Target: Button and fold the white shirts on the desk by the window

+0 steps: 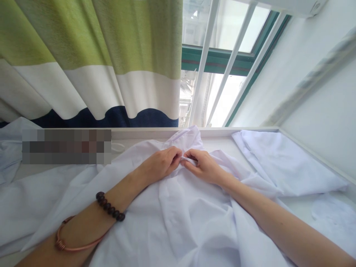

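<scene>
Right fingers: the right hand [204, 165] has thumb and forefinger pinching a narrow folded edge of the white cloth [178, 207], the edge running between them.
Left fingers: the left hand [164, 163] is curled in, its thumb and fingertips pressed together on the same edge; the exact grip is partly hidden from me.
Gap between hands: small, the fingertips nearly meeting over that edge.
White cloth: under both hands, bunched just beyond the fingers and spreading in loose creases toward the person and out to both sides.
Left wrist: a dark beaded bracelet [109, 207], with a copper-coloured bangle [80, 247] higher on the forearm.
Right of the hands: a folded white cloth [289, 163] lying flat, near the raised white rim [222, 131].
Beyond the rim: a green, cream and navy curtain [91, 44] at left, white window bars [233, 55] at right.
</scene>
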The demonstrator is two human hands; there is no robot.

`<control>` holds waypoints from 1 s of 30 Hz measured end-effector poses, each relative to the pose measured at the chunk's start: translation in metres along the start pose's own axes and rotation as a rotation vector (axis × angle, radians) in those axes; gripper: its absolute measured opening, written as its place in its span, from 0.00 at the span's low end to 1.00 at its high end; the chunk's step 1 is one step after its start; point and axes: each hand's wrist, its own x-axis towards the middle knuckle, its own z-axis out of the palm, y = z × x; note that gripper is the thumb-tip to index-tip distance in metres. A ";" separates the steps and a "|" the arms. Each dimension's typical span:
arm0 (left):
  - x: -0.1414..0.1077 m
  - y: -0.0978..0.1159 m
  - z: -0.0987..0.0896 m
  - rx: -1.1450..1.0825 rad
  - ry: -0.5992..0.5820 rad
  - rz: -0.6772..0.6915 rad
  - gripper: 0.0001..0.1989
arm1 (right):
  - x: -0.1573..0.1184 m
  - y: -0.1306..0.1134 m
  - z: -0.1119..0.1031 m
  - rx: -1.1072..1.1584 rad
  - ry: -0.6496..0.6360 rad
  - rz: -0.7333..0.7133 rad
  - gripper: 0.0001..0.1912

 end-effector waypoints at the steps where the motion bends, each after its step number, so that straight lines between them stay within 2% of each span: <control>1: 0.000 0.001 -0.002 -0.035 -0.026 -0.027 0.06 | 0.000 0.000 0.001 -0.008 0.012 0.000 0.08; 5: 0.000 0.003 -0.010 -0.131 -0.072 -0.082 0.06 | -0.001 0.001 0.004 -0.052 0.034 -0.009 0.06; 11: 0.003 0.002 -0.011 -0.162 -0.039 -0.010 0.06 | -0.001 -0.001 0.008 -0.074 0.117 0.014 0.03; 14: 0.004 0.001 -0.011 -0.230 -0.032 -0.027 0.06 | -0.003 0.000 0.008 -0.102 0.179 -0.030 0.01; 17: 0.004 0.002 -0.013 -0.365 -0.034 -0.153 0.05 | -0.005 0.001 0.004 -0.242 0.187 -0.171 0.02; 20: 0.006 0.003 -0.014 -0.460 -0.056 -0.342 0.10 | -0.005 0.001 0.001 -0.418 0.188 -0.330 0.05; 23: 0.008 0.003 -0.014 -0.534 -0.040 -0.444 0.10 | -0.004 0.001 0.000 -0.509 0.214 -0.414 0.07; 26: 0.007 0.001 -0.014 -0.558 -0.034 -0.425 0.08 | -0.003 0.001 0.000 -0.540 0.238 -0.450 0.07; 30: 0.005 -0.002 -0.015 -0.432 -0.051 -0.293 0.09 | -0.004 0.003 -0.001 -0.533 0.245 -0.450 0.06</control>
